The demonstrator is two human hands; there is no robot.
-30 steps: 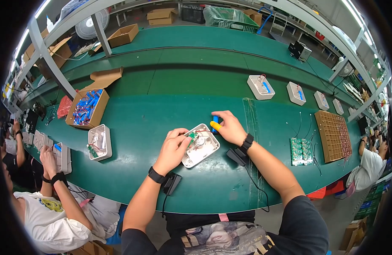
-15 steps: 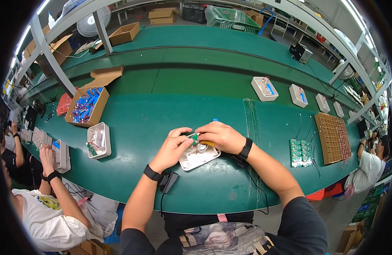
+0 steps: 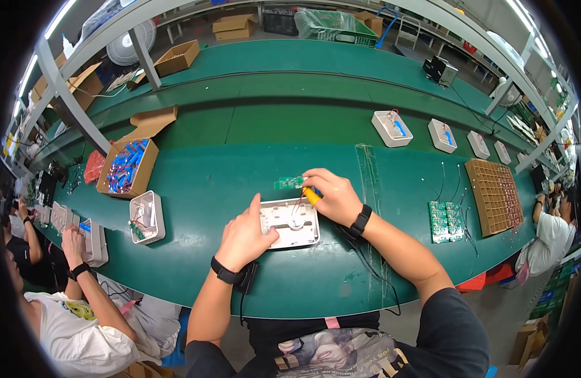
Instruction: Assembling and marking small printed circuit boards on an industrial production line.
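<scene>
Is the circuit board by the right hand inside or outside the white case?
Outside: the circuit board is beyond the far rim of the white case, by the right hand.

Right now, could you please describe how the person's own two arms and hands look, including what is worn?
The left hand and right hand wear no gloves, but one right-hand digit has a yellow cover. Short dark sleeves are visible. Black bands circle both wrists, each with a dark boxy device beside it and a thin black cable.
</scene>
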